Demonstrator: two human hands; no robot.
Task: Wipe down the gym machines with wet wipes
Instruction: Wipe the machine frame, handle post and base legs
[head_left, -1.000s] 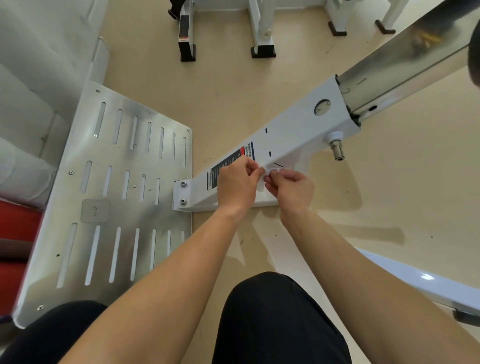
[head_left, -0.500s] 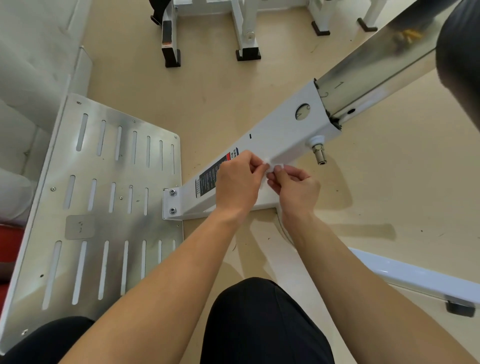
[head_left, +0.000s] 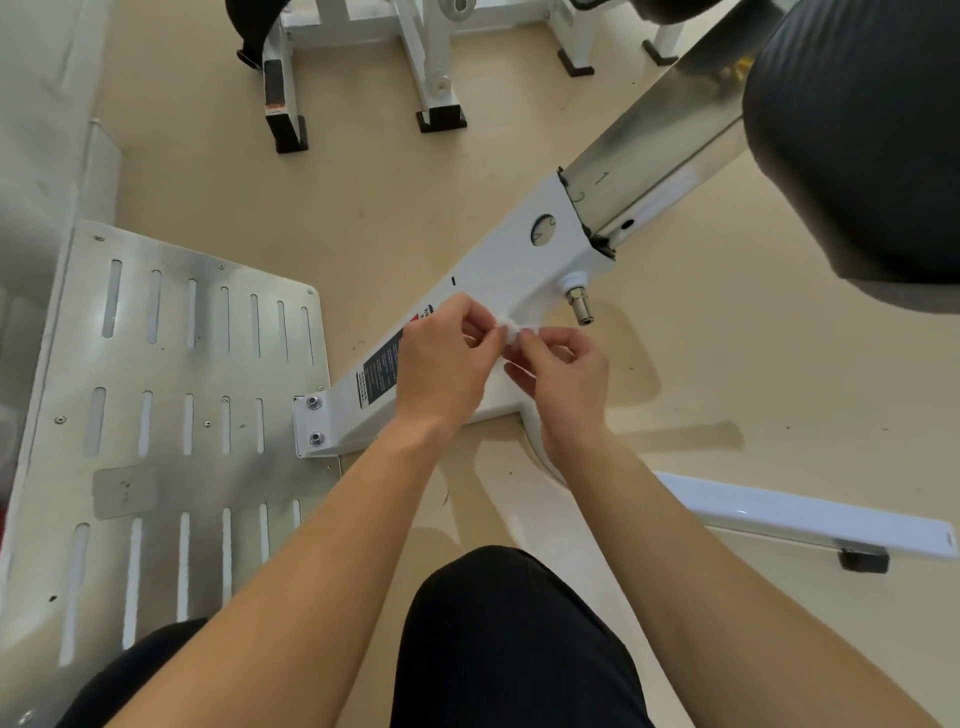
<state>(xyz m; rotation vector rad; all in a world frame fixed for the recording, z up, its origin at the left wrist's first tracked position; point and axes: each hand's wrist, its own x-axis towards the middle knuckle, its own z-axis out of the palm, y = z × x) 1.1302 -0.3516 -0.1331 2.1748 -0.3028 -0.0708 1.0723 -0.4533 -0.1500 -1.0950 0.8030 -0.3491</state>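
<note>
The left hand (head_left: 441, 364) and right hand (head_left: 563, 379) are each pinching the bunched wipe (head_left: 511, 330) in a narrow grip, just over the white beam (head_left: 498, 270) mid-scene. Tugging it unevenly is probably risking a tear, or a drop onto the floor (head_left: 363, 182).

Bright, soft shadows on floor (head_left: 675, 374); wide-angle bending at edges

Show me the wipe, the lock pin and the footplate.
wipe (head_left: 511, 331): head view, bunched middle.
lock pin (head_left: 577, 305): head view, metal shaft.
footplate (head_left: 171, 372): head view, bare metal between slots.
</note>
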